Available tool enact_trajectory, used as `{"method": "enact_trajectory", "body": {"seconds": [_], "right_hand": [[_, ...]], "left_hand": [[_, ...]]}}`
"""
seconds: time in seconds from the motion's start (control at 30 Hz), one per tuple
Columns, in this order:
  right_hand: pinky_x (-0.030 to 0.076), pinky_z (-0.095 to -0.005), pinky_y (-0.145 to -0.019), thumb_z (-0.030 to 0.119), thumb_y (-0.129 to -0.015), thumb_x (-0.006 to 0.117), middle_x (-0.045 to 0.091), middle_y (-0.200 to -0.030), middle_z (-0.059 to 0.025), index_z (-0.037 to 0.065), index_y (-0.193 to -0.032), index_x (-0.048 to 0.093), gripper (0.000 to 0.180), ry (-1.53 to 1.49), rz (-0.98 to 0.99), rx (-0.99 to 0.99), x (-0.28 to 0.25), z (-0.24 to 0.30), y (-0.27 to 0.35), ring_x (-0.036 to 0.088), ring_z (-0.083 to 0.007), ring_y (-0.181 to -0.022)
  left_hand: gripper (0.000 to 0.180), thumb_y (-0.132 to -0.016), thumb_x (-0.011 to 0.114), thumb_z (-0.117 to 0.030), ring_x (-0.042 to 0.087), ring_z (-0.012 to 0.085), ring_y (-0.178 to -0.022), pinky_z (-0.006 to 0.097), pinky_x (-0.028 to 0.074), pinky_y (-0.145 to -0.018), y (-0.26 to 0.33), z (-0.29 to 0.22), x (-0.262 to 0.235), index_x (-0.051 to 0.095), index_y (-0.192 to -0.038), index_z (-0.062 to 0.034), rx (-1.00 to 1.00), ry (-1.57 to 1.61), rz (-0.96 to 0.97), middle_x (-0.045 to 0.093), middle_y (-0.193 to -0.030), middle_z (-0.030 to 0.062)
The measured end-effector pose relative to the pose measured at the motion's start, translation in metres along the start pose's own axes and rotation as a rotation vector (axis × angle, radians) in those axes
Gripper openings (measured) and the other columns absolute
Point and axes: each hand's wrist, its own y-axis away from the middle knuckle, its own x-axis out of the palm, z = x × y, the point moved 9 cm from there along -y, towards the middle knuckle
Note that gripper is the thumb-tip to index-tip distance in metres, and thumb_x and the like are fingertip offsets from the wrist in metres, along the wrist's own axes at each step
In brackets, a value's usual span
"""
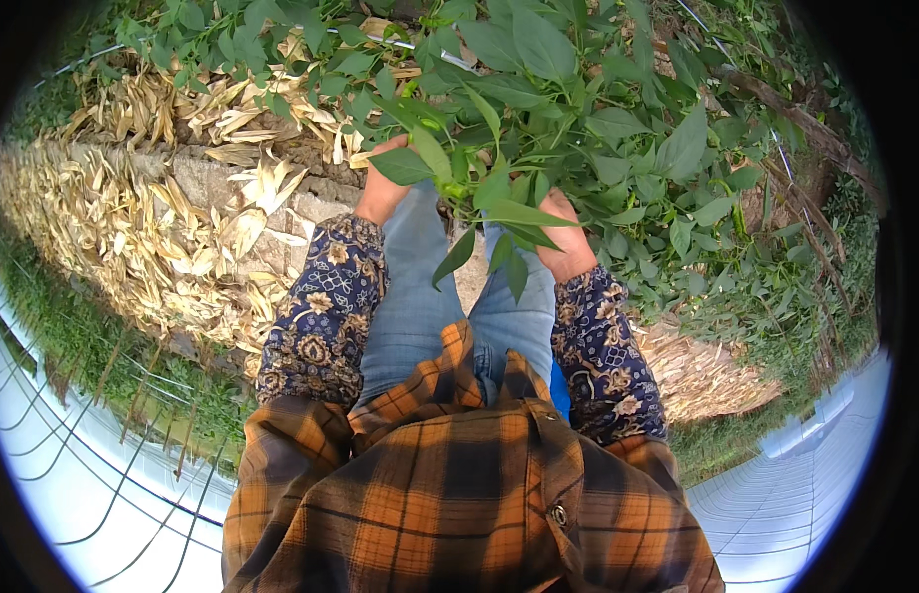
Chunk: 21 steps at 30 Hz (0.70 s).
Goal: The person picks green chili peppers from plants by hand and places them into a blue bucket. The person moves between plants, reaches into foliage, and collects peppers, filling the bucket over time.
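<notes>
A leafy green plant (pixel 538 109), which looks like a pepper plant, stands in front of my legs and spreads between both hands. My left hand (pixel 384 186) reaches into its left side, the fingers covered by broad leaves. On the other side my right hand (pixel 566 237) goes in under the foliage, with only the back of the hand and wrist showing. Whether either hand grips a stem or a fruit is hidden by the leaves. Dark blue flowered sleeve covers (pixel 326 306) cover both forearms.
Dry corn husks (pixel 182 237) lie thickly over the ground to the left, with more husks (pixel 706 371) at the right. More green plants (pixel 716 208) grow ahead and to the right. A brown branch (pixel 815 128) slants at the far right, near a thin pale line (pixel 782 153).
</notes>
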Motion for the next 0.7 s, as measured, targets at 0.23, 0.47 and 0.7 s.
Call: {"method": "enact_trajectory", "body": {"seconds": [0.23, 0.47, 0.7], "right_hand": [[0.051, -0.0311, -0.077, 0.026, -0.094, 0.061, 0.067, -0.108, -0.0098, -0.003, -0.119, 0.057, 0.039, 0.618, -0.031, -0.102, -0.048, -0.068, -0.041, 0.061, -0.0163, -0.099], [0.052, -0.0259, -0.062, 0.018, -0.093, 0.056, 0.070, -0.106, -0.0104, -0.003, -0.130, 0.053, 0.042, 0.581, -0.229, -0.032, -0.166, -0.097, -0.052, 0.068, -0.0161, -0.084], [0.051, -0.0231, -0.070, 0.018, -0.097, 0.053, 0.069, -0.114, -0.0070, 0.000, -0.134, 0.052, 0.042, 0.206, -0.407, -0.057, -0.209, -0.069, -0.014, 0.064, -0.0122, -0.097]], "left_hand": [[0.030, -0.083, 0.066, -0.017, 0.063, 0.0275, -0.088, 0.041, 0.046, -0.081, -0.065, 0.018, -0.118, 0.065, -0.111, -0.0054, 0.252, -0.841, 0.151, 0.067, -0.102, 0.0115], [0.047, -0.076, 0.070, -0.022, 0.057, 0.0317, -0.114, 0.052, 0.044, -0.092, -0.137, 0.070, -0.148, 0.060, -0.119, -0.0077, -0.016, -1.800, 0.317, 0.065, -0.114, 0.0100], [0.032, -0.086, 0.062, -0.016, 0.063, 0.0387, -0.098, 0.047, 0.048, -0.086, -0.119, -0.003, -0.132, 0.063, -0.116, -0.0049, 0.292, -1.373, 0.039, 0.065, -0.111, 0.0190]]}}
